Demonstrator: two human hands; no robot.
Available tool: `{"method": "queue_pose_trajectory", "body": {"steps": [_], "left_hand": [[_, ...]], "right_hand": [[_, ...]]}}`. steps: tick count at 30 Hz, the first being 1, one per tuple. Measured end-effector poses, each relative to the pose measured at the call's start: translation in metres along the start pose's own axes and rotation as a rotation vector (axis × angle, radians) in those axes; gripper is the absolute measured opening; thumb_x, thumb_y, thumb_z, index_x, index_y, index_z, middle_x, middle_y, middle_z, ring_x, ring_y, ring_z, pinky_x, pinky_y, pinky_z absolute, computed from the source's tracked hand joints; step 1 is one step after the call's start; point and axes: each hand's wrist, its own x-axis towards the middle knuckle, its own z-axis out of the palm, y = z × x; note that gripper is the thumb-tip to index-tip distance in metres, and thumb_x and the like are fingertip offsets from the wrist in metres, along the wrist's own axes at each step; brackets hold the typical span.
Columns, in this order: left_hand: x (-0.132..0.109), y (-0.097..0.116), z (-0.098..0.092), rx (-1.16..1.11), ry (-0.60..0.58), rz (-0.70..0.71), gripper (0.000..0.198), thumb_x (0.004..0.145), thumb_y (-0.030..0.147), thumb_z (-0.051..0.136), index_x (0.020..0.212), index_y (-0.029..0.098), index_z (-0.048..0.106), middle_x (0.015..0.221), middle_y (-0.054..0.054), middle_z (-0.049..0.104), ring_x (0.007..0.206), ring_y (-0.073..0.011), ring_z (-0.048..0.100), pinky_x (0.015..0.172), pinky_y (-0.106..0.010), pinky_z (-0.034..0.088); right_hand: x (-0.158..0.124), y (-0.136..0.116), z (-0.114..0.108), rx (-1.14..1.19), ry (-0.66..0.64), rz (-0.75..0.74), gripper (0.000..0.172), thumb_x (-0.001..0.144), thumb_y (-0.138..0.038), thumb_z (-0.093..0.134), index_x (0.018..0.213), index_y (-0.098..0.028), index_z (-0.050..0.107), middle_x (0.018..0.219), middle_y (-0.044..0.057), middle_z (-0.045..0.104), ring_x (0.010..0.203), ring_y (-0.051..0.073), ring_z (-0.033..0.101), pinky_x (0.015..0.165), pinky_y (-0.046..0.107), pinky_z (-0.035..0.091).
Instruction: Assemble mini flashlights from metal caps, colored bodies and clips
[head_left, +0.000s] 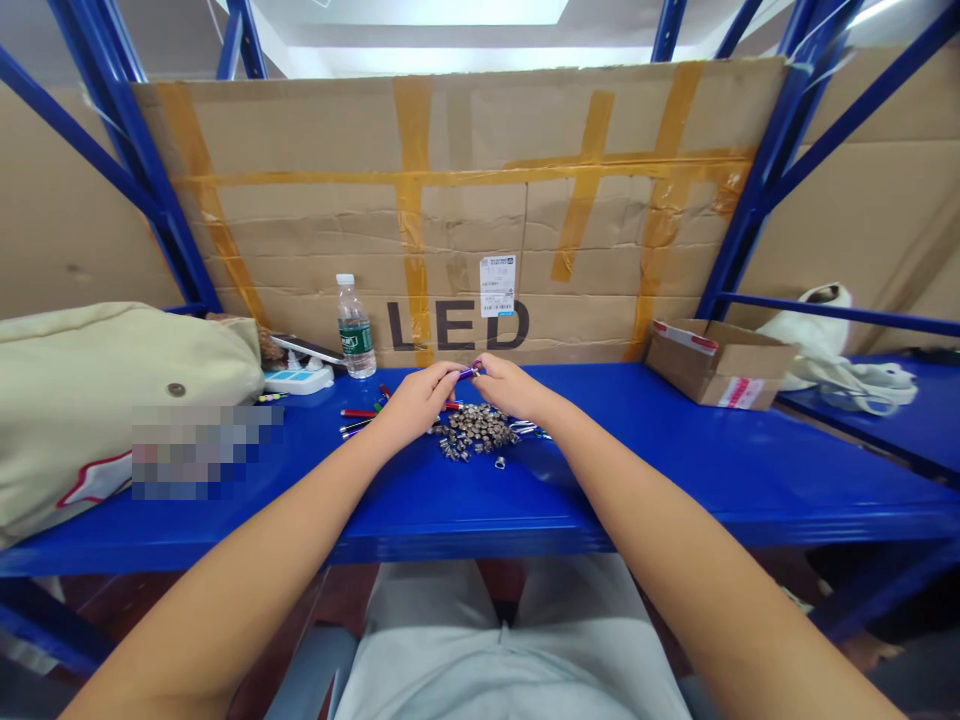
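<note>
Behind the blue shelf (675,480) stands a taped cardboard sheet (450,220). The left hand (424,400) and the right hand (510,388) are both grasping one small purple tube (469,373) with the fingers, just above a pile of small metal parts (474,430). Some red tubes (358,412) lie near, left of the pile.

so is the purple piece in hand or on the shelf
In hand: the purple piece is held between the left hand and right hand.
</note>
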Motion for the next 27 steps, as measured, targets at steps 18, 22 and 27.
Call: {"method": "queue_pose_trajectory", "body": {"steps": [18,22,27], "left_hand": [[-0.002,0.002,-0.005,-0.03,-0.103,0.07,0.029,0.093,0.03,0.038,0.111,0.019,0.058,0.076,0.0,0.063,0.07,-0.0134,0.057,0.067,-0.026,0.044],[-0.001,0.0,-0.005,-0.077,-0.089,0.06,0.029,0.093,0.033,0.04,0.111,0.019,0.058,0.074,0.0,0.061,0.067,-0.013,0.056,0.066,-0.026,0.045],[-0.002,-0.002,-0.001,-0.261,-0.079,0.005,0.03,0.094,0.035,0.039,0.113,0.019,0.056,0.07,0.002,0.058,0.062,-0.0109,0.054,0.059,-0.023,0.044]], "right_hand": [[-0.006,-0.003,-0.016,0.523,-0.245,0.138,0.025,0.073,-0.01,0.045,0.093,-0.023,0.04,0.048,-0.012,0.031,0.037,0.006,0.027,0.038,0.019,0.025],[-0.01,-0.009,-0.021,0.674,-0.326,0.165,0.027,0.071,-0.01,0.044,0.093,-0.024,0.038,0.046,-0.013,0.029,0.037,0.006,0.022,0.037,0.019,0.022],[-0.011,-0.015,-0.019,0.716,-0.314,0.121,0.029,0.07,-0.008,0.041,0.094,-0.024,0.04,0.042,-0.013,0.028,0.035,0.007,0.02,0.036,0.02,0.021]]}}
